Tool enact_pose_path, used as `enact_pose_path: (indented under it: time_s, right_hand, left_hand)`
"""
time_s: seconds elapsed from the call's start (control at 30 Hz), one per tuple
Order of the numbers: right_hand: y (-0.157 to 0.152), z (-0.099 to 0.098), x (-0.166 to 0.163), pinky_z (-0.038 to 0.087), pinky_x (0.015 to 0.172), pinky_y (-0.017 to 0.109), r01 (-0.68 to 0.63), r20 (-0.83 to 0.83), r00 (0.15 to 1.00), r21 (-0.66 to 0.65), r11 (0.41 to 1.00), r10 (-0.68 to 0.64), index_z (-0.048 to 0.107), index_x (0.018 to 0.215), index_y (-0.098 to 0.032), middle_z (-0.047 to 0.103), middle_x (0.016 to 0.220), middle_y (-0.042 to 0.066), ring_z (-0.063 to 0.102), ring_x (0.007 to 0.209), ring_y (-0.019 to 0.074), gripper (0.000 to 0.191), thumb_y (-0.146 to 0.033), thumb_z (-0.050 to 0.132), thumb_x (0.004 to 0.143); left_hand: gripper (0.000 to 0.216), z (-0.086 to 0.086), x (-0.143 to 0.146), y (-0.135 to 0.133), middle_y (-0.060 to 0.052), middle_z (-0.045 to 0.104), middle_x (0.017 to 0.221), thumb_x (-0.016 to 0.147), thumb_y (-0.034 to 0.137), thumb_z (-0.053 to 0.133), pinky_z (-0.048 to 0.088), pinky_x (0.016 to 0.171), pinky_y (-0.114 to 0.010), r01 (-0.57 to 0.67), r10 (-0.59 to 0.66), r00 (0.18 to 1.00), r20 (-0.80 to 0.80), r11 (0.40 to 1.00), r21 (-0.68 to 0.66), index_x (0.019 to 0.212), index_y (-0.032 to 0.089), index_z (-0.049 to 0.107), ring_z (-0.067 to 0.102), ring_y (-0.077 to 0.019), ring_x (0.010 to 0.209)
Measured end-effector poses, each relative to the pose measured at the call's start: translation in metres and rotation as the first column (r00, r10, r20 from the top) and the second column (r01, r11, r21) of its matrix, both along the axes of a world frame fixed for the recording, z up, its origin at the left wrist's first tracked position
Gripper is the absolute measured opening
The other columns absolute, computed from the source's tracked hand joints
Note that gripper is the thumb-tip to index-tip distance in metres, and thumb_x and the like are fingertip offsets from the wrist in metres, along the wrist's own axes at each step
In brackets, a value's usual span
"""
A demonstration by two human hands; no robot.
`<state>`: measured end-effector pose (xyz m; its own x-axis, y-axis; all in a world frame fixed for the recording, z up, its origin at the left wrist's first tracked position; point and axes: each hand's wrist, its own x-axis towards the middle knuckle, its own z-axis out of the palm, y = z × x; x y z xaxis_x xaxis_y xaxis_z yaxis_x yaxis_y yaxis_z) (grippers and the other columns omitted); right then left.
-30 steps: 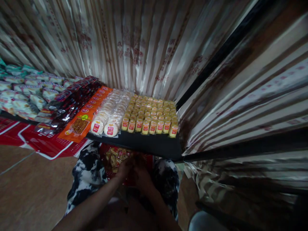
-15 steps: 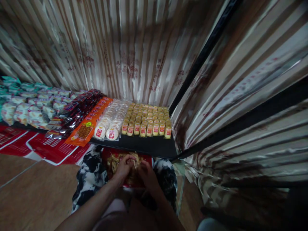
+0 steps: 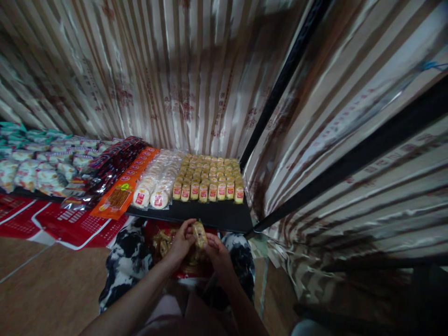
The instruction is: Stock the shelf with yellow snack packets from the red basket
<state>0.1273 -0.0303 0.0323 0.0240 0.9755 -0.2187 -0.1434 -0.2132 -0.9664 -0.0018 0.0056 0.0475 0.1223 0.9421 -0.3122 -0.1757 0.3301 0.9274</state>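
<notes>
Fingers (image 3: 187,225) around a small golden packet (image 3: 199,234).

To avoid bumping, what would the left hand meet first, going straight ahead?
Beyond the oblong yellow wrapped packet it holds, the left hand would probably meet the flat black shelf; depth unclear.

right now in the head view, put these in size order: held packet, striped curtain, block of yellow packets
1. Striped curtain, by far the largest
2. Block of yellow packets
3. Held packet, clearly smallest as it looks here
</notes>
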Motion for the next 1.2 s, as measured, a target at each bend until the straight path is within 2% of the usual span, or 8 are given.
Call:
enact_pose_path:
  time_s: [0.33,0.57,0.63,0.73,0.83,0.93,1.1,1.2]
  right_hand:
    - [0.001,-0.003,0.008,0.050,0.079,0.036,0.122,-0.047,0.992,0.016,0.992,-0.121,0.058,0.099,-0.017,0.067,0.097,0.010,0.063,0.087,0.0223,0.041,-0.042,0.063,0.067]
    - [0.000,-0.013,0.013,0.051,0.077,0.034,0.254,0.145,0.954,0.072,0.965,-0.262,0.051,0.106,-0.017,0.065,0.100,0.011,0.063,0.087,0.0208,0.042,-0.042,0.054,0.072]
    - [-0.002,-0.014,0.015,0.050,0.079,0.034,0.251,0.303,0.909,0.151,0.956,-0.287,0.051,0.107,-0.018,0.063,0.101,0.010,0.062,0.088,0.0201,0.038,-0.040,0.050,0.076]
    - [-0.005,-0.011,0.016,0.045,0.087,0.037,0.191,0.541,0.762,0.338,0.922,-0.356,0.056,0.102,-0.019,0.061,0.102,0.009,0.057,0.096,0.0209,0.029,-0.036,0.045,0.081]
    - [-0.007,-0.009,0.016,0.041,0.092,0.039,0.124,0.642,0.637,0.462,0.878,-0.428,0.057,0.101,-0.020,0.059,0.104,0.010,0.052,0.103,0.0215,0.026,-0.033,0.040,0.085]
    - [-0.007,-0.010,0.016,0.040,0.092,0.039,0.092,0.679,0.588,0.485,0.870,-0.441,0.057,0.103,-0.020,0.056,0.107,0.010,0.050,0.104,0.0215,0.027,-0.030,0.038,0.087]
    - [-0.008,-0.011,0.015,0.041,0.093,0.039,0.108,0.646,0.622,0.490,0.865,-0.444,0.057,0.103,-0.020,0.053,0.113,0.011,0.049,0.107,0.0216,0.026,-0.031,0.041,0.086]
    - [-0.006,-0.010,0.017,0.041,0.094,0.041,0.191,0.574,0.671,0.478,0.857,-0.469,0.057,0.101,-0.020,0.054,0.114,0.012,0.049,0.108,0.0220,0.026,-0.033,0.040,0.086]
  left_hand:
    - [0.058,-0.005,0.017,0.013,0.000,0.059,0.078,0.060,0.012,0.059,0.042,0.061,-0.019,-0.024,0.025,1.000,0.013,0.998,-0.052,0.116,0.015,0.046,0.055,-0.0101,0.066]
    - [0.047,0.001,0.022,0.017,0.002,0.056,0.070,0.065,0.029,0.066,0.041,0.052,-0.018,0.037,-0.045,0.996,-0.078,0.995,-0.092,0.109,0.016,0.054,0.053,-0.0090,0.060]
    - [0.047,0.009,0.024,0.018,0.001,0.057,0.073,0.067,0.036,0.067,0.042,0.052,-0.018,0.071,-0.079,0.996,-0.047,0.986,-0.150,0.108,0.017,0.054,0.055,-0.0094,0.061]
    - [0.045,0.019,0.029,0.020,-0.001,0.060,0.076,0.067,0.040,0.068,0.044,0.057,-0.018,0.093,-0.089,0.996,0.029,0.975,-0.201,0.104,0.016,0.056,0.055,-0.0077,0.060]
    - [0.046,0.023,0.034,0.021,0.000,0.060,0.076,0.067,0.038,0.070,0.045,0.059,-0.018,0.056,-0.042,0.996,0.080,0.983,-0.177,0.104,0.015,0.057,0.055,-0.0073,0.060]
    - [0.045,0.025,0.037,0.022,-0.002,0.060,0.078,0.066,0.029,0.069,0.045,0.061,-0.019,0.024,0.000,0.992,0.127,0.982,-0.188,0.107,0.014,0.057,0.056,-0.0095,0.066]
    - [0.050,0.028,0.037,0.023,-0.002,0.060,0.079,0.065,0.015,0.061,0.045,0.061,-0.019,0.011,0.021,0.988,0.155,0.980,-0.198,0.114,0.014,0.054,0.055,-0.0085,0.063]
    - [0.052,0.030,0.037,0.025,-0.001,0.058,0.076,0.065,0.013,0.059,0.043,0.058,-0.019,-0.004,0.031,0.989,0.142,0.982,-0.188,0.116,0.014,0.052,0.053,-0.0081,0.060]
